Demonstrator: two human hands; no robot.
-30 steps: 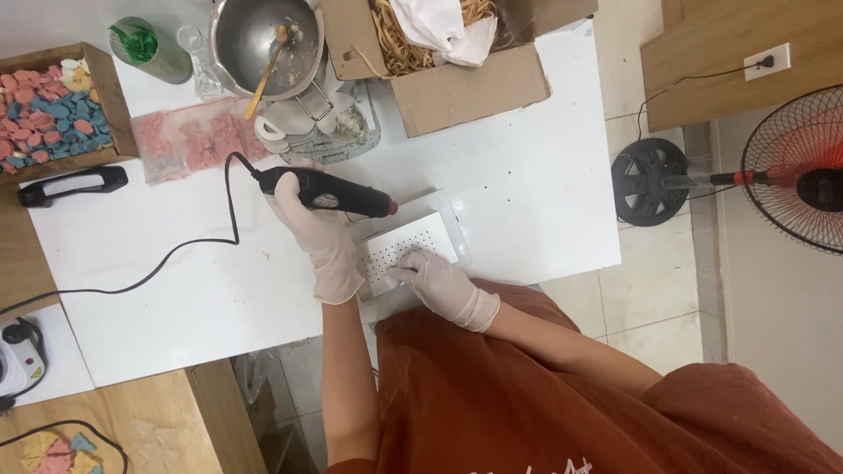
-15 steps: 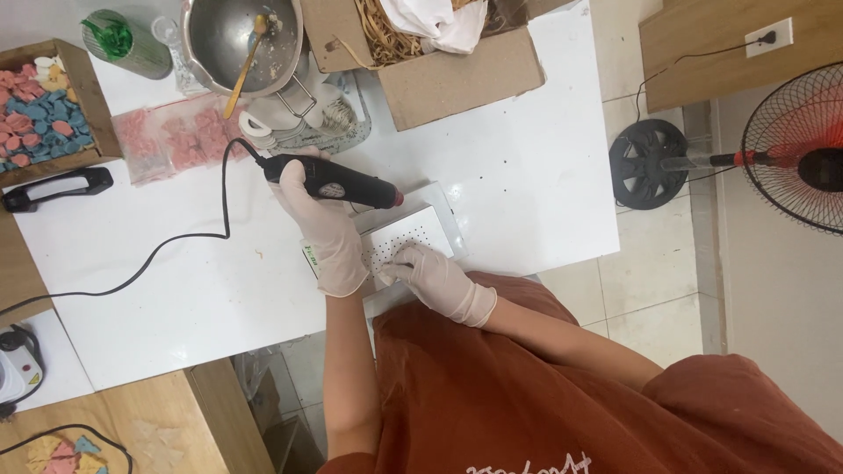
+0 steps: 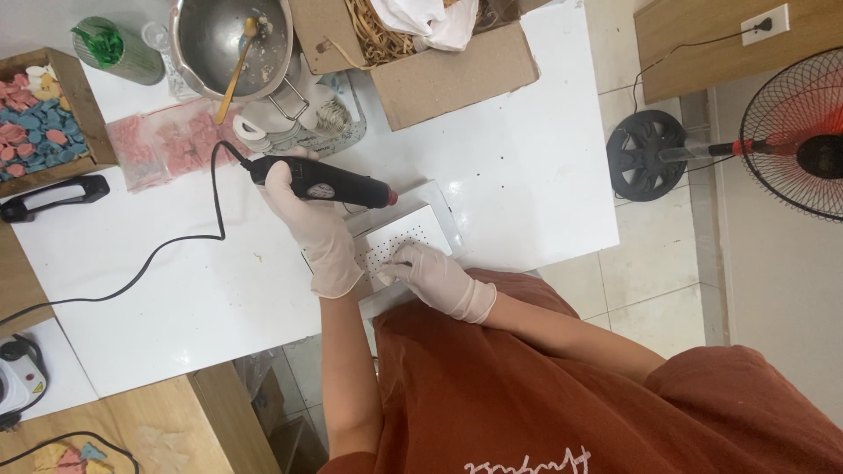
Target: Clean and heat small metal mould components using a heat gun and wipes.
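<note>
- Head view, looking down at a white tabletop point(image 3: 492, 167).
- Left hand point(image 3: 318, 230), in a pale glove: fingers wrapped fully round the body of a black corded heat tool point(image 3: 320, 183). The tool lies roughly level, its reddish tip just past the fingers toward the person's right, above a white perforated tray point(image 3: 406, 239).
- The tool's black cord point(image 3: 180, 241) leaves the rear end by the knuckles and loops away across the tabletop, well clear of the fingers.
- Right hand point(image 3: 436, 279), also gloved: fingers bent, tips pressed down on the near edge of the perforated tray. Cannot tell whether anything small sits pinched under them.
- The tray lies flat at the tabletop's near edge, directly under and between both sets of fingers.
- Beyond the left fingers: a steel bowl point(image 3: 215, 39) with a wooden spoon point(image 3: 235, 66) resting inside it.
- Just beside that, further out from the left knuckles: clear bags of pink pieces point(image 3: 167, 145), then a wooden box of pink and blue pieces point(image 3: 39, 118).
- Far side of the tool tip: an open cardboard box point(image 3: 439, 61) holding rubber bands and a white cloth.
- Well apart from the right fingers, on the tiled floor: a standing fan point(image 3: 790, 132).
</note>
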